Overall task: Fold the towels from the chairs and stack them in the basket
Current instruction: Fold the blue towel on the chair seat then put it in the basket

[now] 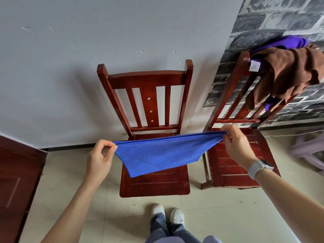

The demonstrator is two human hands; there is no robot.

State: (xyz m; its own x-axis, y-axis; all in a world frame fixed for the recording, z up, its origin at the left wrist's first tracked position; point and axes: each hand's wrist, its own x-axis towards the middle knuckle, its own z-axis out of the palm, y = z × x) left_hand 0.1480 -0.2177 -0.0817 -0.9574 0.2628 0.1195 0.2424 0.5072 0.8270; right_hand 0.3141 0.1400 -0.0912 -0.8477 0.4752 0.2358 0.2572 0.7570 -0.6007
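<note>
Nearest to me I see two white shoes (167,214) on the pale tiled floor (219,213), with grey trouser legs above them; both bare forearms reach up and away from me; the right wrist carries a watch (257,168) on a pale band. Just beyond, my left hand (100,159) pinches one top corner of the blue towel (157,154) between thumb and fingertips, and my right hand (236,143) pinches the opposite corner the same way; the towel hangs between them, doubled along its top edge, its lower part sagging to a point over the seat of the middle chair (149,88); I cannot tell whether that point touches the seat. To the left, at the near edge, stands a dark red wooden door or panel (17,181). To the right stands a second chair (235,160), its seat worn and scratched; over its backrest, farther off, hang a brown towel (287,74) and under it a purple towel (284,42). Farthest is the plain grey wall (87,50), and on the right a brick-patterned wall covering (273,18).
</note>
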